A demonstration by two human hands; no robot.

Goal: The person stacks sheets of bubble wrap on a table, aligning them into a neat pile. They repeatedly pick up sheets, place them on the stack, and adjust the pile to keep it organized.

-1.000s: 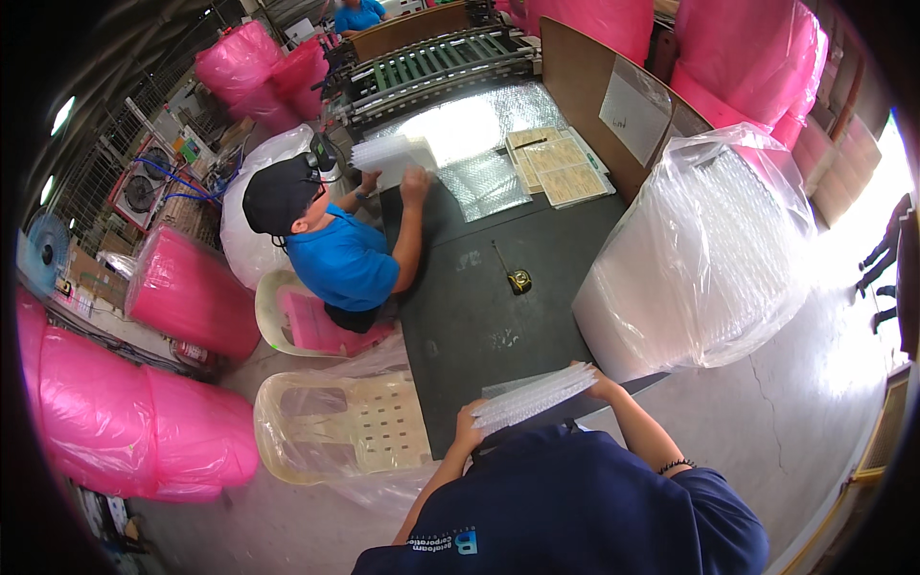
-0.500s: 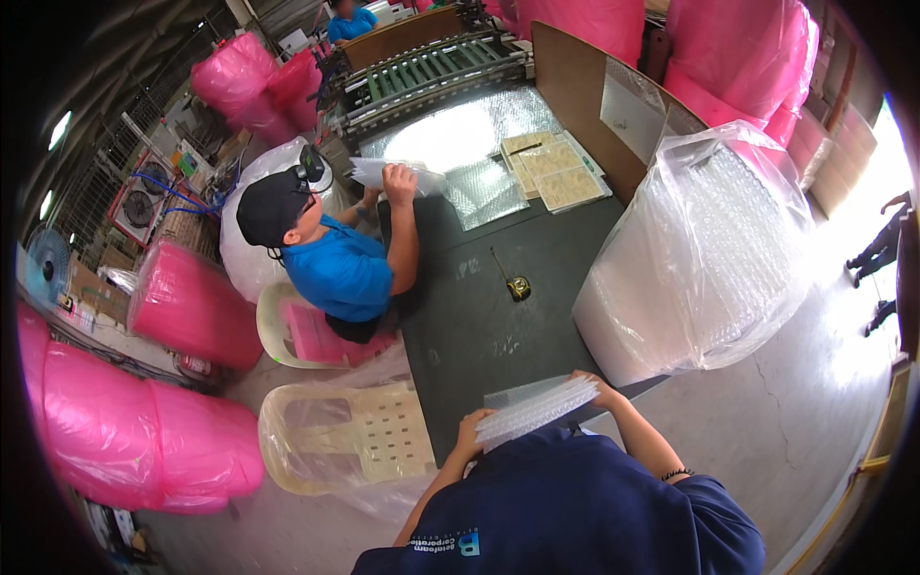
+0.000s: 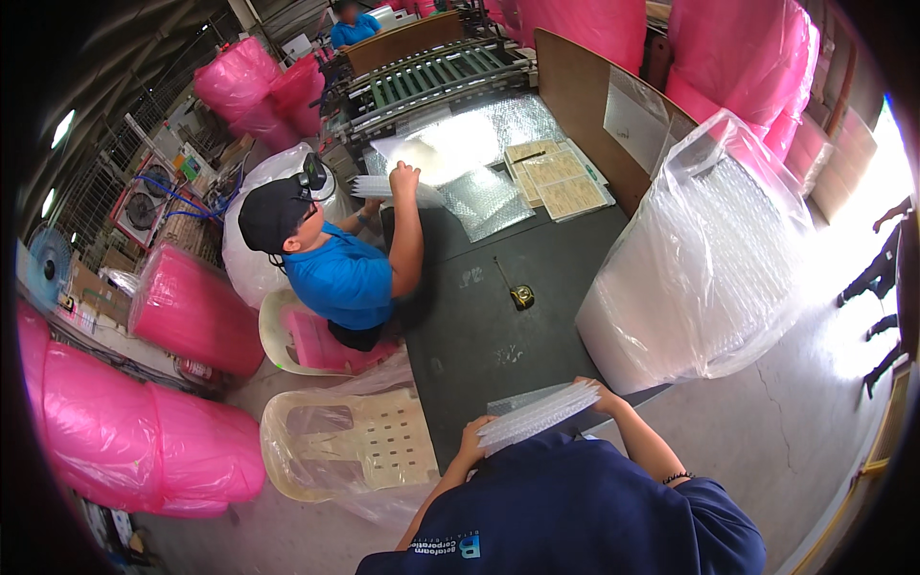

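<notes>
While our left hand (image 3: 472, 441) closes on one end of a stack of bubble-wrap sheets (image 3: 537, 419), our right hand (image 3: 599, 395) has hold of the other end. We keep the fingers of both hands curled in against the stack's ends, with little gap left; how the fingertips lie underneath we cannot tell. Between the two hands, the stack sits tilted at the near edge of the black-topped bench (image 3: 450, 335), just before our navy shirt (image 3: 575, 508), its edges fanned like pleats and one clear layer spread on its far side.

Around the middle of the bench we see a black-and-yellow tape measure (image 3: 521, 297), its blade partly out toward the far edge. Toward the far right corner lie printed sheets (image 3: 565, 184) with a dark pen (image 3: 530, 156), beside a silvery bubble sheet (image 3: 487, 206). Along the right edge stands a large clear-bagged stack of bubble wrap (image 3: 690, 278); past the far edge is a green-slatted roller machine (image 3: 431, 81).

At the left edge we have a co-worker (image 3: 340, 273) in blue shirt and black cap, holding a bundle of translucent sheets (image 3: 372, 187). Near the near left corner stands a cream plastic chair (image 3: 398, 436) draped in clear film.
</notes>
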